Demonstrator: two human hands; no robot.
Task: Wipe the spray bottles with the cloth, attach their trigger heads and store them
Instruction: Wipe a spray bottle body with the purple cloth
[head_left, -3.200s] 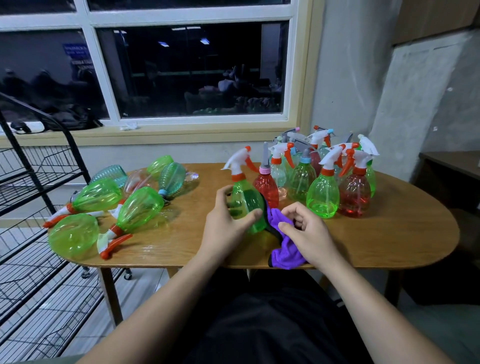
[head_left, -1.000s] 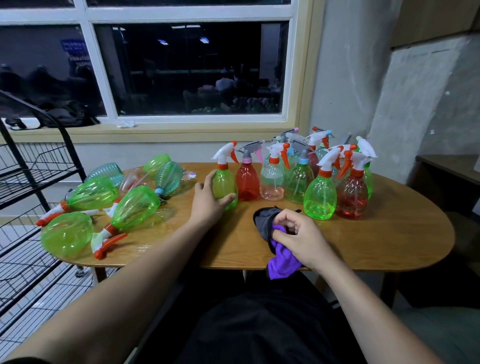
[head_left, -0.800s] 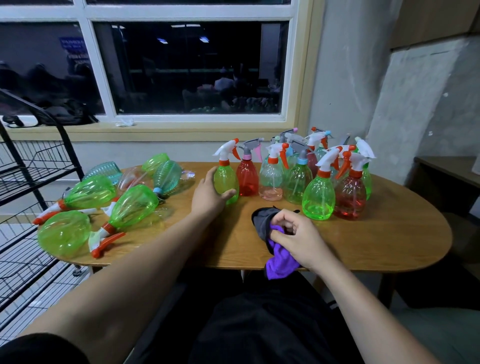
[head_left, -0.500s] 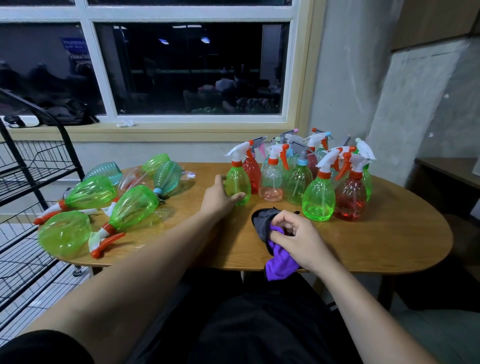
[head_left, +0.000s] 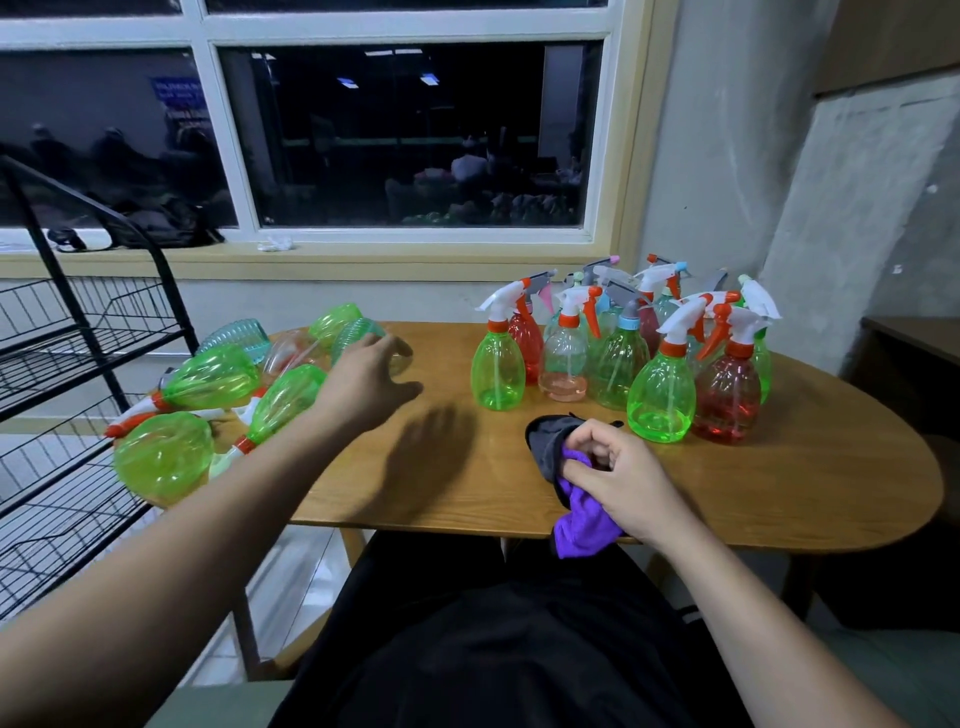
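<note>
I've got translucent green, red and clear plastic spray bottles (head_left: 660, 395) standing upright with trigger heads on, far right on the oval wooden table (head_left: 805, 499); I can't tell whether they hold liquid. More green bottles (head_left: 288, 402) lie on their sides at the left, necks toward the near left. The left hand (head_left: 369, 384) hovers beside them, fingers loose. The right hand (head_left: 618, 478) clenches the purple-and-grey cloth (head_left: 584, 517) at the near edge. A black wire rack (head_left: 78, 358) stands to the left, with a dark window (head_left: 405, 135) behind.

The person wears black clothing (head_left: 493, 649) over the lap, forearms (head_left: 218, 519) bare.
</note>
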